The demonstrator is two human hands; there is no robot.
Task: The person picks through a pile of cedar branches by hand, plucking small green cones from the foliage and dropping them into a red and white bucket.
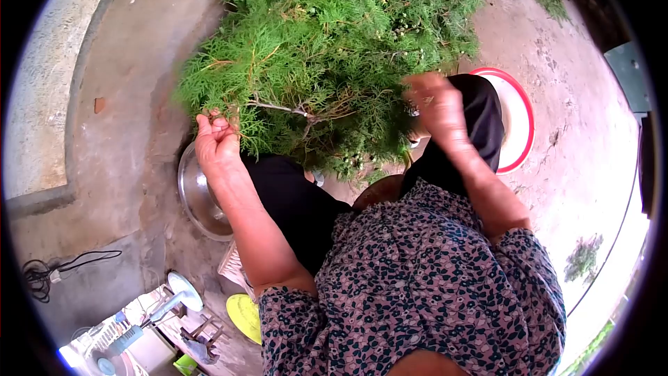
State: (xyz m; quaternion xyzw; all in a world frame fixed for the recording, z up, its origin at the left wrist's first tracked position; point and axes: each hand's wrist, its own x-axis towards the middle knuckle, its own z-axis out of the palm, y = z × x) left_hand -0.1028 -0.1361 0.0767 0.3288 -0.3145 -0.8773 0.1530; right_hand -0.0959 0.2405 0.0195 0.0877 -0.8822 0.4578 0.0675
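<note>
Many cypress branches, upper centre. Left hand, centre-left, pinching sprig; right hand, right of centre, blurred, grip can't tell. Probably best: pinch close to stem.

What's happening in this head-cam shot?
A person in a dark-and-pink patterned top is working at a big heap of feathery green conifer branches. The left hand has its fingers bunched at the heap's near-left sprigs; the right hand, blurred, is at the near-right side, its grip unclear. A shiny silver metal basin sits by the left leg, a round white basin with a red rim by the right knee.
</note>
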